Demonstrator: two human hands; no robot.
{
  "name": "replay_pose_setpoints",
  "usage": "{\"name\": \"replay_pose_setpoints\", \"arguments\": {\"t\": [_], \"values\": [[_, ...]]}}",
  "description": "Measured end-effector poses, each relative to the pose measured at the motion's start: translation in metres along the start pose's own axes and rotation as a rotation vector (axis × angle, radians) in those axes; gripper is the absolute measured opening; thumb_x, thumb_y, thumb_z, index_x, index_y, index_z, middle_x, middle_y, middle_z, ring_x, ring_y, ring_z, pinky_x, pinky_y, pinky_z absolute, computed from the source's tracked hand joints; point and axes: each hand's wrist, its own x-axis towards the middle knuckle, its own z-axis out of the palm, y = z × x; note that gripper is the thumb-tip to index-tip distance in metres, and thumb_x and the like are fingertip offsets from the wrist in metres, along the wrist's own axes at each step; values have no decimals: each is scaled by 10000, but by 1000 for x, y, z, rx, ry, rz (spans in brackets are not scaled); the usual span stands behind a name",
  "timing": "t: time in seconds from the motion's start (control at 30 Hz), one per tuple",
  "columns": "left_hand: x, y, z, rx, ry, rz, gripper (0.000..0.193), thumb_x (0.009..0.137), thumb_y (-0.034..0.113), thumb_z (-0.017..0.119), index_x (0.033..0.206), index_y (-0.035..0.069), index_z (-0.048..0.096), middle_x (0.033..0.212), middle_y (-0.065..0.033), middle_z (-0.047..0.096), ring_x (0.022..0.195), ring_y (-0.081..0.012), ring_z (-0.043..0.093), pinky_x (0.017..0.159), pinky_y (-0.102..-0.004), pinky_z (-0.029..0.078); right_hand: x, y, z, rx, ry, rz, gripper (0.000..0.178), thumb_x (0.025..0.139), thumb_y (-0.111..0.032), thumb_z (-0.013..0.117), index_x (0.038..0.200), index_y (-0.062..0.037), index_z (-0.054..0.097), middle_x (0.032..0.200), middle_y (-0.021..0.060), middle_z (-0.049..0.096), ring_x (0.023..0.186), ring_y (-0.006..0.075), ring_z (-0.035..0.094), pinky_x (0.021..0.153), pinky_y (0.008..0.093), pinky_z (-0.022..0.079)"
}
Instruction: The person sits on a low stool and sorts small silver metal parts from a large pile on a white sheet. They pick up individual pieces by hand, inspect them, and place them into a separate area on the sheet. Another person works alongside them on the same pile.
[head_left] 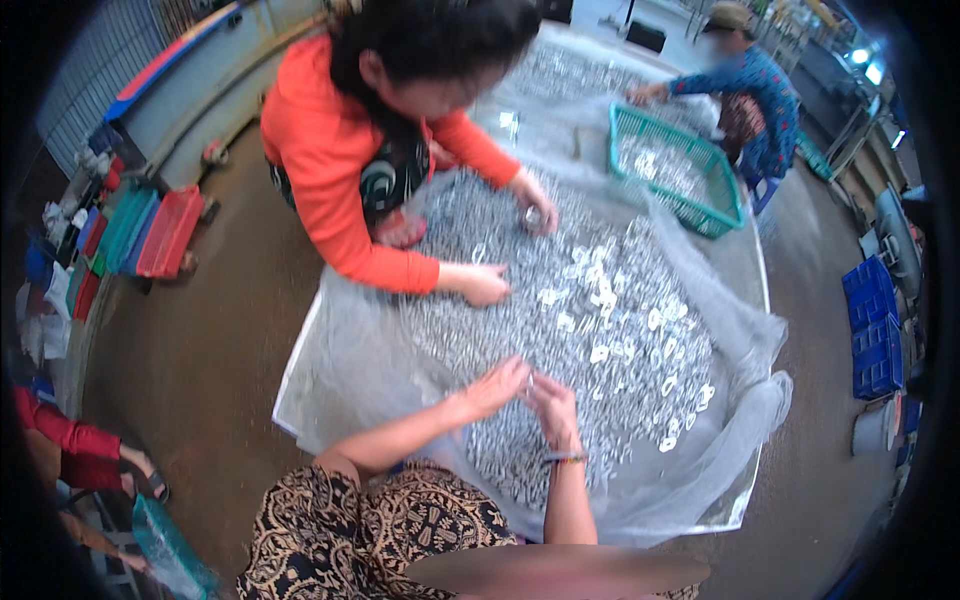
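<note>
Both hands are low over the heap: L hand [497, 386] and R hand [553, 405] w/ fingers curled in, tips drawn nearly together. There's a glint btwn them, but can't tell if either has hold of a piece. The small silvery pieces [450, 325] lie right under the grip and spread well beyond it on the mesh net [720, 285]; a paler, bigger lot [600, 290] sits just past it, to the R. Far side of the grip, also R, a green basket [718, 217] has a layer of similar-looking bits in it, so I'd say some's been gathered, tho can't tell if it's sorted. Most is loose, so prob. lots left. Co-worker in orange [330, 170] has both hands at the same heap, just beyond the grip; another, in blue [770, 110], reaches in farther off.
</note>
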Motion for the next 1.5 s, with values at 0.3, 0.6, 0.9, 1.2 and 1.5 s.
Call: {"name": "replay_pose_setpoints", "arguments": {"t": [0.3,0.6,0.9,1.2,1.5], "values": [[9,17,2,13,-16,42,242,838,56,468,1050,-36,398,943,-220,466,894,-413,520,750,-460,441,-1,6,-17,123,-60,-40,284,861,24,513,1115,151,520,1047,186,608,911,234,626,803,348,543],[2,2,25,-89,107,-91,206,827,78,516,976,-38,436,892,-230,492,841,-431,510,711,-473,420,-4,27,-6,109,-36,-67,315,825,43,557,1126,135,531,992,161,631,819,202,638,751,292,535],[15,-3,8,-243,201,-172,215,900,172,498,1008,-3,564,830,-172,541,821,-355,564,718,-411,453,-2,21,6,263,112,-70,342,817,70,537,1150,137,492,971,160,614,793,237,634,728,316,548],[12,28,-3,-77,430,-54,128,832,135,606,926,66,660,795,-76,532,634,-259,591,552,-361,481,-7,11,17,507,165,-107,385,830,78,508,1198,159,430,1010,162,577,860,212,599,770,316,533],[13,27,-33,84,512,322,72,774,93,600,821,64,647,749,-101,581,739,-280,596,658,-391,517,-17,6,16,-1144,306,-751,306,733,71,498,1026,47,584,898,231,542,843,368,552,785,431,457]]}}
